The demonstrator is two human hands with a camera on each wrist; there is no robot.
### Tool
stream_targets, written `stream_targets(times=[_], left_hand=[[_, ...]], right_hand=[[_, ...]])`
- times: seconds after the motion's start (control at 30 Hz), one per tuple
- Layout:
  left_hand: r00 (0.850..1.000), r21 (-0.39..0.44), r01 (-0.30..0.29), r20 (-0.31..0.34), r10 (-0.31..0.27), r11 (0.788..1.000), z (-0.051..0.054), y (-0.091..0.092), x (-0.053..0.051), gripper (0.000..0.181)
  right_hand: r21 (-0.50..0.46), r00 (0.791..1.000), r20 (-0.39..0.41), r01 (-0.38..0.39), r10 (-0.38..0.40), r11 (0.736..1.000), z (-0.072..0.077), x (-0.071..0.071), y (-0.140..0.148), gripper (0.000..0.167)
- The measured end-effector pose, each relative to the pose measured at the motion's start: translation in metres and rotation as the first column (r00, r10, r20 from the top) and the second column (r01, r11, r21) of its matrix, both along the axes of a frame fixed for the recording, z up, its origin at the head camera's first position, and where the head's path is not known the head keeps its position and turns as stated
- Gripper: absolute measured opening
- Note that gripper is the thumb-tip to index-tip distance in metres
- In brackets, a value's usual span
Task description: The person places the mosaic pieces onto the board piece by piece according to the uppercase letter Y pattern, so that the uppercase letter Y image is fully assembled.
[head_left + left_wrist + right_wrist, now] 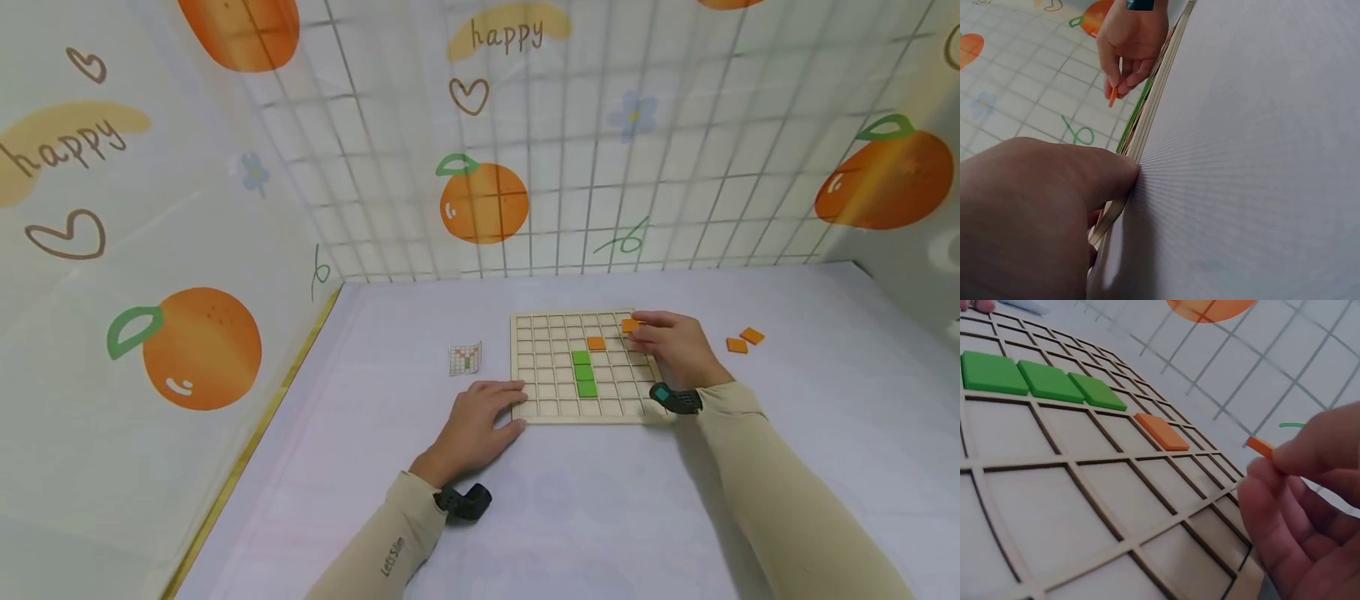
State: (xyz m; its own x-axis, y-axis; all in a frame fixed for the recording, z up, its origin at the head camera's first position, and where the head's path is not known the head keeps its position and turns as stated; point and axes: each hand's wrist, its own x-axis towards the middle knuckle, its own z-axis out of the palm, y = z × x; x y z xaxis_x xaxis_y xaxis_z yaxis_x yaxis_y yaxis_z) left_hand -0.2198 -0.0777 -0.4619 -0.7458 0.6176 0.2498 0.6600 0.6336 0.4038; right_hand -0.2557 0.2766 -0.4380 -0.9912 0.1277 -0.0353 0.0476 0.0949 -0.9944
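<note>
A wooden grid board (551, 408) lies on the table, with several green square tiles (583, 373) in a column and one orange tile (596, 343) set in its cells. Above the board's far right corner, my right hand (675, 342) pinches another orange tile (1261, 447) between thumb and fingers. This tile is tilted and apart from the grid in the right wrist view. My left hand (474, 425) rests at the board's near left corner, fingertips on the left edge. In the left wrist view, its thumb (1113, 175) touches the board's rim.
Two loose orange tiles (742, 340) lie on the table right of the board. A small card (465, 358) printed with a coloured grid sits to its left. Behind stands a patterned curtain (390, 225) with oranges and grid lines; another curtain side (67, 350) borders the left.
</note>
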Motion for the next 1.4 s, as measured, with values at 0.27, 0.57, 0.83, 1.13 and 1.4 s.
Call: stream_targets(times=[0.27, 0.57, 0.83, 1.13, 1.4], left_hand=[[1.000, 0.011, -0.004, -0.007, 0.004, 1.000, -0.005, 0.001, 0.001, 0.039], [1.000, -0.032, -0.005, 0.011, 0.005, 0.999, -0.006, -0.005, 0.004, 0.040], [1.000, -0.013, -0.008, 0.014, 0.008, 1.000, -0.003, -0.008, 0.003, 0.039], [1.000, 0.012, -0.009, 0.005, 0.009, 1.000, -0.001, -0.007, 0.004, 0.039], [1.000, -0.012, 0.000, 0.006, 0.000, 1.000, 0.002, -0.001, -0.001, 0.040]], right_hand=[[0.139, 0.998, 0.039, 0.048, -0.054, 0.989, -0.006, 0.000, -0.005, 0.050], [0.204, 0.997, 0.057, 0.042, -0.055, 0.978, -0.019, -0.007, -0.011, 0.048], [0.362, 0.999, 0.031, 0.011, -0.024, 0.932, -0.014, -0.024, -0.023, 0.045], [0.474, 0.999, 0.013, 0.026, -0.037, 0.880, -0.006, -0.023, -0.030, 0.043], [0.525, 1.000, -0.005, 0.015, -0.015, 0.851, 0.002, -0.020, -0.025, 0.043]])
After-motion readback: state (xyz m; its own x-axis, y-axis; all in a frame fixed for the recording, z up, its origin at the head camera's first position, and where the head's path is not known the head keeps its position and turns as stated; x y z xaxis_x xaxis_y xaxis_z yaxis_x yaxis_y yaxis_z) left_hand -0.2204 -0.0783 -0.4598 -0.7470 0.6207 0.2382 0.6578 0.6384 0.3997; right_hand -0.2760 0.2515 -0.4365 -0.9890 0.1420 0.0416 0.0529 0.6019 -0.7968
